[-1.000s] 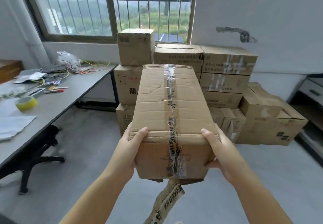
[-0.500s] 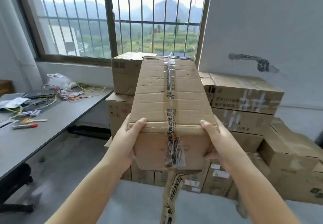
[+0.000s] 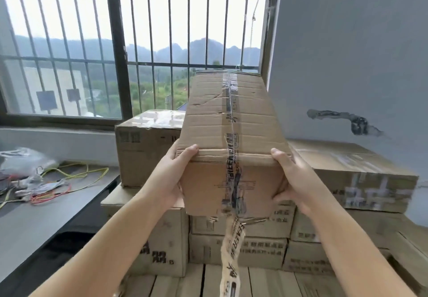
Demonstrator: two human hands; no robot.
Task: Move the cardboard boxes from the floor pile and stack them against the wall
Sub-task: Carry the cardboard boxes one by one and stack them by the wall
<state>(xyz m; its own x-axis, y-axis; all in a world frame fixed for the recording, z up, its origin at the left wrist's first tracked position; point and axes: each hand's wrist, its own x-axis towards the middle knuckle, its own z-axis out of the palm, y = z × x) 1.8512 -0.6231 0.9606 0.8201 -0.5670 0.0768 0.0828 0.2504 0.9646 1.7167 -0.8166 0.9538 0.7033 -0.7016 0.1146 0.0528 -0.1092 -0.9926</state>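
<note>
I hold a long taped cardboard box (image 3: 231, 129) in the air, end toward me, with a loose strip of printed tape (image 3: 231, 250) dangling below it. My left hand (image 3: 172, 176) grips its near left corner, thumb on the top edge. My right hand (image 3: 294, 180) grips the near right corner the same way. The box hovers over a stack of cardboard boxes (image 3: 254, 243) set against the grey wall (image 3: 347, 53) under the window. A taller box (image 3: 148, 146) tops the stack at left, a wide flat one (image 3: 352, 173) at right.
A grey desk (image 3: 30, 222) runs along the left, carrying coloured wires (image 3: 58, 185) and a plastic bag (image 3: 20, 161). A barred window (image 3: 129, 41) fills the back. More box tops (image 3: 185, 282) lie low in front, right under my arms.
I have come closer to the stack and lifted the box higher; the stacked boxes now fill the lower view. My grip on the box is unchanged.
</note>
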